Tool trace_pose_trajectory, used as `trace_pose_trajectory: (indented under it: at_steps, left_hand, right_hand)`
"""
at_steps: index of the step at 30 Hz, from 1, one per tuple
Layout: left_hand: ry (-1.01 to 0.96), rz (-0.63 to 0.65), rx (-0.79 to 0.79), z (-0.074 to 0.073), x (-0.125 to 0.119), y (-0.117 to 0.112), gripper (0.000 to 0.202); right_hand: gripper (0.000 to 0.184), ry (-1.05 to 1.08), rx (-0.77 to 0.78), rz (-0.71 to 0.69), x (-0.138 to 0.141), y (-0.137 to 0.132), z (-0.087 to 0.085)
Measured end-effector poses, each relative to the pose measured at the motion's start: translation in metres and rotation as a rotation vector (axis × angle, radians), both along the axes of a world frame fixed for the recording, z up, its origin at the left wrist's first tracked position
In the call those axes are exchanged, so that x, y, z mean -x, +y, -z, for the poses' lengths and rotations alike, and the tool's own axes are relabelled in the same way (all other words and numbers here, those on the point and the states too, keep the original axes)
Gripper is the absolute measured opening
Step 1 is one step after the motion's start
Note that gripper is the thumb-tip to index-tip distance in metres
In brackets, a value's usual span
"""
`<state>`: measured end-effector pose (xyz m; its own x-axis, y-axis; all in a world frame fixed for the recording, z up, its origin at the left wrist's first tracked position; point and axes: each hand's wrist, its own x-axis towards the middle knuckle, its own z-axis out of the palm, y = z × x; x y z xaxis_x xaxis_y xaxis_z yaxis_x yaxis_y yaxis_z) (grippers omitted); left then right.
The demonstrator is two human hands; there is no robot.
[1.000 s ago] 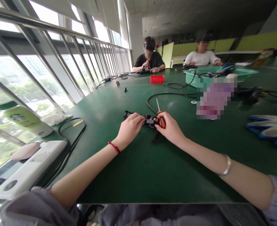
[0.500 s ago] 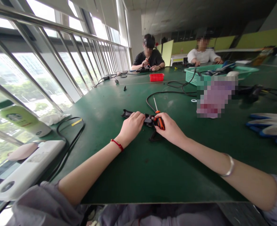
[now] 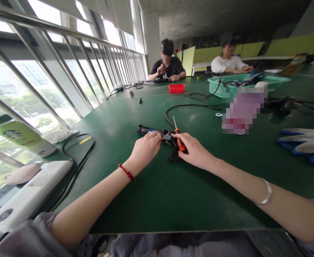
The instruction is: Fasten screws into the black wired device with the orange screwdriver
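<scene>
A black handheld device [image 3: 144, 129] lies on the green table with its inner parts exposed and a cable running from its far side. My left hand [image 3: 147, 146] is closed around the middle of it, fingertips beside a small grey block; what the fingers pinch underneath is hidden. In my right hand [image 3: 195, 151], between thumb and fingers, is an orange-and-black screwdriver [image 3: 181, 144]. Its metal shaft points away from me, over the table and clear of the device. A black part of the device, like a handle or trigger, sticks out toward me below the screwdriver.
Beyond are a red basket [image 3: 176, 88] and a green basket [image 3: 217, 87] of tools. White-and-blue gloves [image 3: 303, 144] lie right. Left stand a green-capped bottle [image 3: 20, 137], a white box [image 3: 31, 196] and a looped cable [image 3: 94, 142]. Two people sit across the table.
My right hand has shifted its hold on the screwdriver, now with fingers stretched along the handle. My left hand has slid slightly toward me, uncovering a blue patch on the device.
</scene>
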<state>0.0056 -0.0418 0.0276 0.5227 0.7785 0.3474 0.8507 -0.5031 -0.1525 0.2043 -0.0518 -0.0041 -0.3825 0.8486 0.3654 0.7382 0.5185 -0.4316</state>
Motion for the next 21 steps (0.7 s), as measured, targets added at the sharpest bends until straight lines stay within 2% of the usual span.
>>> trace_pose_trajectory:
  at_steps: [6, 12, 18, 21]
  left_hand:
    - [-0.013, 0.021, 0.114, 0.011, -0.002, 0.002, 0.015]
    - [0.050, 0.056, 0.087, 0.012, -0.003, 0.005, 0.017]
    - [0.221, 0.261, 0.062, 0.008, -0.004, 0.001, 0.018]
    - [0.275, 0.276, 0.071, 0.004, -0.007, -0.003, 0.019]
  right_hand:
    - [0.048, -0.016, 0.029, -0.039, -0.007, 0.003, -0.006]
    - [0.036, -0.056, -0.006, -0.119, -0.015, 0.003, -0.016]
    - [0.045, -0.126, 0.012, -0.082, -0.014, 0.003, -0.014]
    - [0.051, -0.124, 0.007, -0.071, -0.015, 0.003, -0.014]
